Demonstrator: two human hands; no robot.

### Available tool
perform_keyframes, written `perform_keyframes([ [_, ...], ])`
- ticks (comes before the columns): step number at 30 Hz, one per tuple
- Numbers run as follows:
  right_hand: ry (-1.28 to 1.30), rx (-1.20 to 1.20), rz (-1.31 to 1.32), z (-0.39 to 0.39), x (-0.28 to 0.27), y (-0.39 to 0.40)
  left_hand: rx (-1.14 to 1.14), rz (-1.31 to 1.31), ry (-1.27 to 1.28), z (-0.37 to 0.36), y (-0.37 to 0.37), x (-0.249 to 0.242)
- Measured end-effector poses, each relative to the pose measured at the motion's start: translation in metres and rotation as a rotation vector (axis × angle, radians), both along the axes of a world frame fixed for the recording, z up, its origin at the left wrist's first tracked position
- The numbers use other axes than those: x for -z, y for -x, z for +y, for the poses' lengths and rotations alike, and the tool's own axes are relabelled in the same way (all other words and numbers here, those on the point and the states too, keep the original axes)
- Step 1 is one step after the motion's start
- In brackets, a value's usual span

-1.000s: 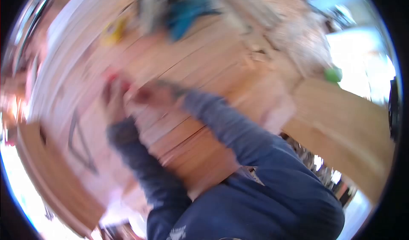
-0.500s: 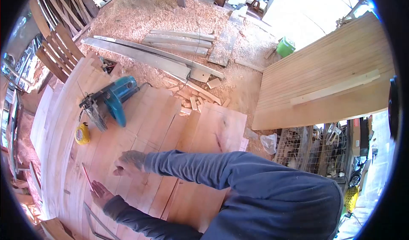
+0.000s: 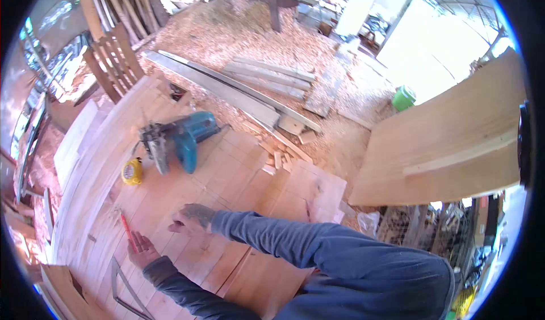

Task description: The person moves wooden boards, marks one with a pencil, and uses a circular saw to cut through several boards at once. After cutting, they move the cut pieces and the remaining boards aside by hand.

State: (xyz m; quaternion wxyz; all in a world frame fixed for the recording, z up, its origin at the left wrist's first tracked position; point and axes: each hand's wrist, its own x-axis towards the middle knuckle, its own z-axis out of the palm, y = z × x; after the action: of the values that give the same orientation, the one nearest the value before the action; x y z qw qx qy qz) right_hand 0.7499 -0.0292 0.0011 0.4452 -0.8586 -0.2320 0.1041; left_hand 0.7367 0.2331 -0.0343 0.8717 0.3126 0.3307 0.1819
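Broad pale boards point(image 3: 164, 201) lie side by side beneath both my hands. My left hand point(image 3: 143, 251) is low over them, with a slim red pencil point(image 3: 126, 227) held along its outer side, pointing away from me; some fingers stay fairly straight. To its right, my right hand point(image 3: 192, 219) is above the boards with its fingers curled under. What those fingers hold, if anything, is hidden. Beyond my hands, a yellow tape measure point(image 3: 131, 172) rests on the boards beside a teal circular saw point(image 3: 184, 140). A thin dark angled frame point(image 3: 120, 283) lies nearer me, below my left hand.
A large wooden panel point(image 3: 443, 144) stands at the right, a strip of wood lying on it. Long planks point(image 3: 221, 90) and small offcuts point(image 3: 281, 156) lie on the shaving-covered ground point(image 3: 210, 30). A green bucket point(image 3: 403, 99) sits farther back. Slatted wood point(image 3: 113, 62) leans at the left.
My view has turned, so the whole scene sits farther right and mostly lower. Both hands keep nearly the same place over the boards, and the pencil stays with my left hand.
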Motion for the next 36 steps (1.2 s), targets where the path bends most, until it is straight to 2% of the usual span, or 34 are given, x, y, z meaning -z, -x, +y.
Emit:
perform_keyframes([
  [10,0.045,0.019,-0.026,0.005,0.010,0.003,0.117,-0.032,-0.087,-0.018,0.005,-0.008],
  [20,0.152,-0.053,0.020,0.002,-0.012,0.010,0.178,-0.031,-0.108,-0.019,0.001,-0.003],
  [24,0.137,-0.035,0.016,0.002,-0.011,0.013,0.203,0.009,-0.129,-0.031,-0.001,-0.013],
  [36,0.135,-0.046,0.048,-0.001,-0.021,0.013,0.232,0.011,-0.224,-0.027,-0.004,-0.005],
])
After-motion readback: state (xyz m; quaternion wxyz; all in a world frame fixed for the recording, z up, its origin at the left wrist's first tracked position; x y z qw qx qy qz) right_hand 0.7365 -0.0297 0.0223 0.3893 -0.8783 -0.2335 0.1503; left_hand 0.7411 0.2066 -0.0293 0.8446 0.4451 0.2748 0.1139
